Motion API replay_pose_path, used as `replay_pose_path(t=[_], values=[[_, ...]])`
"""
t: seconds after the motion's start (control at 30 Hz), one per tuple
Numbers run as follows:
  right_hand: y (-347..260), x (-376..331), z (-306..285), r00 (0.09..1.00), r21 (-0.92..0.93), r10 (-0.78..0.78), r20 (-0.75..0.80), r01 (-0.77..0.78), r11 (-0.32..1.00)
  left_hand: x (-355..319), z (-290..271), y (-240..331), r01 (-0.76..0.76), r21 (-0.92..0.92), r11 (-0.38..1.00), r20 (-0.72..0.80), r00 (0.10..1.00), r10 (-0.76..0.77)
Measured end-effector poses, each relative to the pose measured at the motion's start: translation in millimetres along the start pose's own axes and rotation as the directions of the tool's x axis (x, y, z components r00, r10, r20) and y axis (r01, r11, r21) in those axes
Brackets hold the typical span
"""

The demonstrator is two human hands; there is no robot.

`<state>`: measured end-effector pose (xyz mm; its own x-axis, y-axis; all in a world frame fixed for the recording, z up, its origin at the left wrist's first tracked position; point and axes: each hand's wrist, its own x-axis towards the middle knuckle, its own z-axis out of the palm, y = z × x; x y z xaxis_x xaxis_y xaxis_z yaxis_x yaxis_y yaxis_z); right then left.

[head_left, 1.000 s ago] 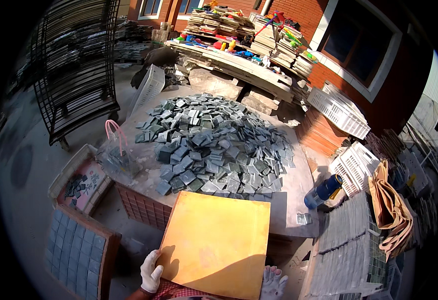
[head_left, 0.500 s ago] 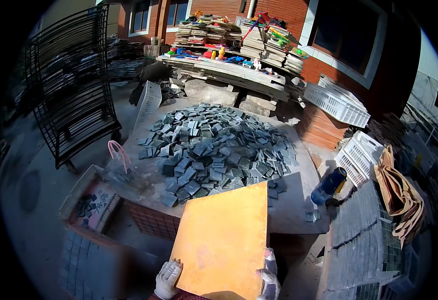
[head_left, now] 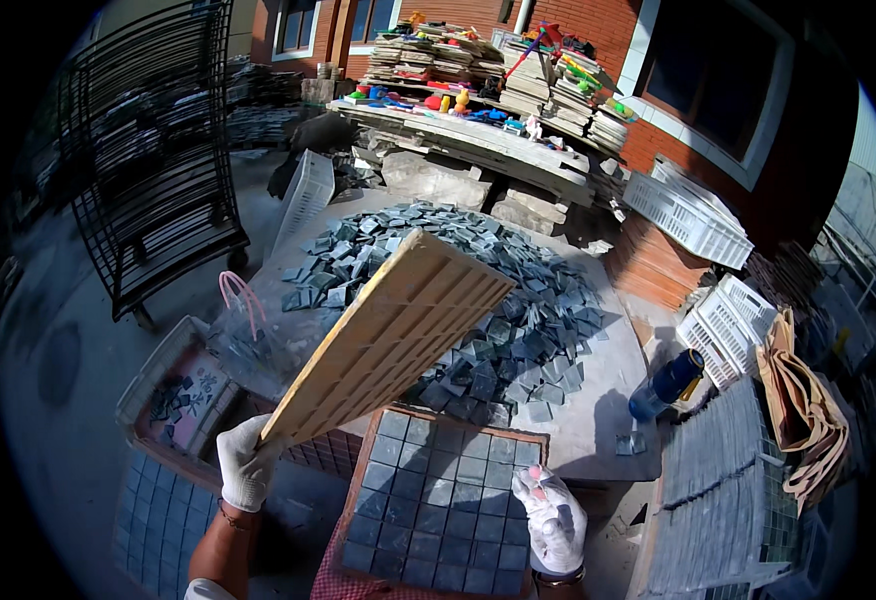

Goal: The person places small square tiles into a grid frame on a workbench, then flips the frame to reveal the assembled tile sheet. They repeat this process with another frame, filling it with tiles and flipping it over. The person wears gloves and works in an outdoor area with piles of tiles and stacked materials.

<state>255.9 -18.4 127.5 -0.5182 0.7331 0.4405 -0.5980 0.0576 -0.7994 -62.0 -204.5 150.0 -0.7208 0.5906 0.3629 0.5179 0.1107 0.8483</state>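
Observation:
My left hand [head_left: 245, 465], in a white glove, is closed round the lower corner of a tan board [head_left: 388, 340]. The board is held up at a slant, and its face towards me has a grid of shallow rectangular recesses. Below it a shallow reddish-brown-edged tray [head_left: 543, 440] holds rows of square blue-grey tiles [head_left: 433, 490]. My right hand [head_left: 553, 525], also gloved, lies at the tray's right edge with fingers loosely bent and worn, pinkish fingertips. No held thing shows in it. A pink checked cloth [head_left: 333, 580] shows under the tray.
A large heap of loose tiles [head_left: 548, 300] covers the table [head_left: 613, 340] ahead. A blue bottle [head_left: 658, 390] stands at right, beside stacked tile sheets [head_left: 713, 480] and white crates [head_left: 723, 325]. At left are a bin [head_left: 143, 385] and a black rack [head_left: 153, 200].
The board has lifted and tilted up to the left in my left hand, uncovering the tiled tray. My right hand has let go of the board. The view has shifted slightly.

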Motion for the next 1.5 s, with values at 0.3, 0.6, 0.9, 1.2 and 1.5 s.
replay_pose_path(t=[0.3,0.6,0.9,1.2,1.5], values=[[32,-64,-56,0.784,-0.082,0.546,-0.294,-0.59,0.803,90,27,-43,0.234,-0.795,0.56,0.096,0.959,-0.266],[91,8,-84,0.987,-0.929,-0.161,-0.017,0.044,0.367,155,203,-113,0.381,-0.866,0.324,0.235,0.882,-0.407],[140,48,-141,0.976,-0.933,0.215,0.014,0.09,-0.348,174,181,-93,0.205,0.495,0.845,0.234,0.905,-0.356],[145,48,-130,0.983,-0.921,0.163,0.079,0.134,-0.367,55,211,-64,-0.785,0.215,0.581,0.665,0.553,0.502],[151,46,-126,0.985,-0.911,0.17,0.024,0.092,-0.403,36,215,-84,-0.698,0.304,0.649,0.728,0.609,0.314]])
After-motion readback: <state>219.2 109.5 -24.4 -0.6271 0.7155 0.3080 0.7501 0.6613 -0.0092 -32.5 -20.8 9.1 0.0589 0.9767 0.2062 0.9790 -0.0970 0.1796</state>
